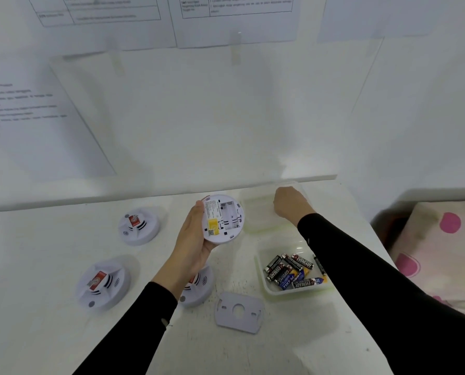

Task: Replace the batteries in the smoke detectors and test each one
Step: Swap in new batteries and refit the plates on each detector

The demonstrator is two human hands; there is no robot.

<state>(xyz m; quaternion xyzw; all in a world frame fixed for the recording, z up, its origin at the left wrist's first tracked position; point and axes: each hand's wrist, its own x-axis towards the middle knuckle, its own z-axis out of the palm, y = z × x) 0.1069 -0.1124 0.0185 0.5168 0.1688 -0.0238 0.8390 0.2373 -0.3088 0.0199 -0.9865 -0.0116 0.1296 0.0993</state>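
Note:
My left hand (192,246) grips a round white smoke detector (223,219), held back side up with its battery bay open and empty. My right hand (291,205) hovers with curled fingers over a clear plastic container (255,212) at the table's far edge; I cannot tell whether it holds anything. A second clear tray (264,269) nearer to me holds several black and blue batteries (291,270). A grey mounting plate (238,312) lies flat in front of the tray.
Three more white detectors sit on the white table: one at the far left (139,226), one at the near left (102,285), and one partly hidden under my left wrist (201,288). Papers hang on the wall behind. A pink-dotted cloth (440,253) lies to the right.

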